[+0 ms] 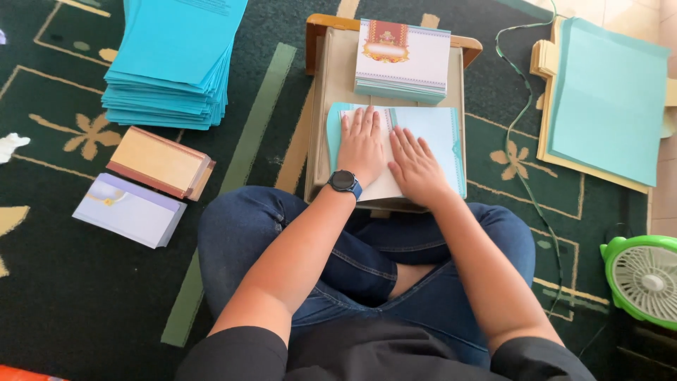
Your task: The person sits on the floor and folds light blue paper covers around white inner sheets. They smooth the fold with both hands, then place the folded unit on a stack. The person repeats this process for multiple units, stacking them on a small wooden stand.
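Hands, left hand (362,146) and right hand (416,168), press flat, fingers spread, on pale card (437,130).

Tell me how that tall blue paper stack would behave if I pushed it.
The blue stack probably feels heavy, since it holds many sheets. Its edges already look fanned, so a push would likely slide the top sheets off. Single sheets look thin, probably floppy.

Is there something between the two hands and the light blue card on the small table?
Nothing visible. The left hand and the right hand lie flat directly on the light blue card; the stack of decorated cards sits behind it, apart.
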